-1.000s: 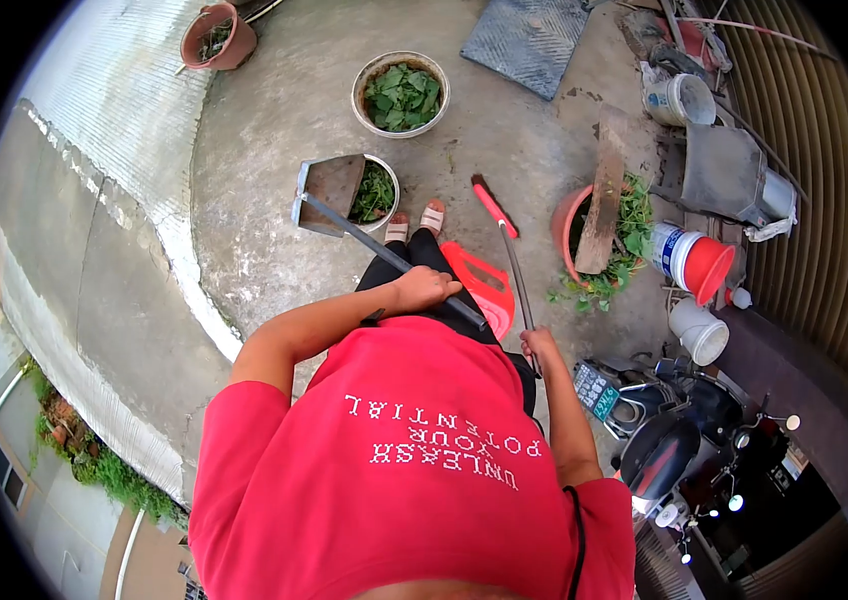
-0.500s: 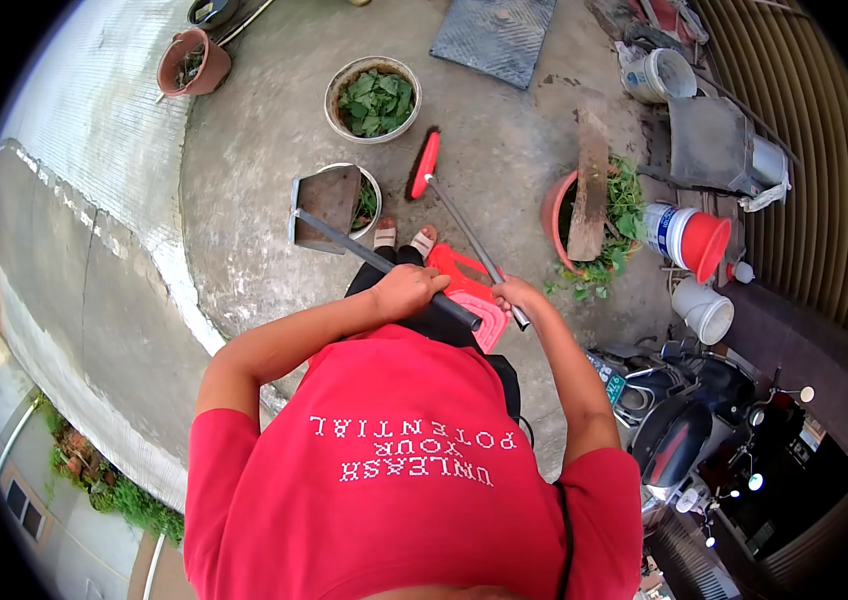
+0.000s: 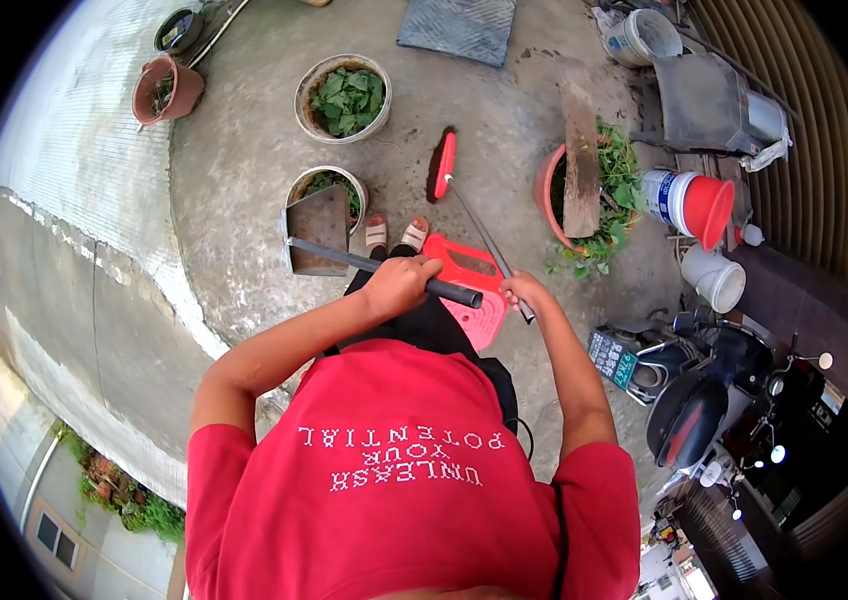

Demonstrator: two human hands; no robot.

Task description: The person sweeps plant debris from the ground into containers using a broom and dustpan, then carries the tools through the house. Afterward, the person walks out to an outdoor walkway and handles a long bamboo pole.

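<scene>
My left hand (image 3: pixel 399 286) is closed round the black grip of a long-handled dustpan (image 3: pixel 318 232). Its grey pan is off to the left, overlapping the edge of a white bucket of leafy plants (image 3: pixel 359 190). In my right hand (image 3: pixel 524 288) is the metal handle of a broom (image 3: pixel 447 166), fingers wrapped near its upper end. The broom's red head with dark bristles rests on the concrete ahead of my feet. A red plastic stool (image 3: pixel 459 262) stands between the two handles, partly hidden by my left hand and the dustpan grip.
Another planted bucket (image 3: pixel 387 115) stands farther ahead. To the right is a planter (image 3: pixel 547 190) with a wooden board (image 3: pixel 581 165) across it, beside several buckets and a parked scooter (image 3: pixel 679 425). A dark mat (image 3: pixel 457 28) lies at the far end.
The view has shifted, moving most surroundings leftward. Against the ground, the broom head has moved right, away from the planted buckets, and the dustpan has come slightly back toward me. Both hands keep their grips.
</scene>
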